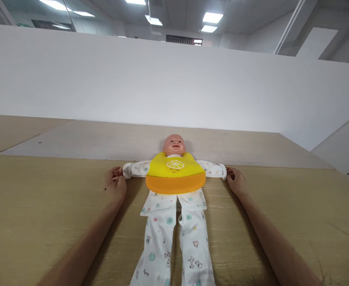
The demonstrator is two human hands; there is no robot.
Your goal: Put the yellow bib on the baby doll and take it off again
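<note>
On the bib (176, 183) of the doll (173, 142), a white citrus slice (175, 164) is printed; left hand (115, 186) and right hand (236, 181), fingers curled, hold the doll beyond its cuffs (127, 171).

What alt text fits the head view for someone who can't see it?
A baby doll in patterned white clothes and a yellow-and-orange bib lies face up on a tan surface, arms outstretched. A person's left hand and right hand appear to hold the ends of those arms.
</note>
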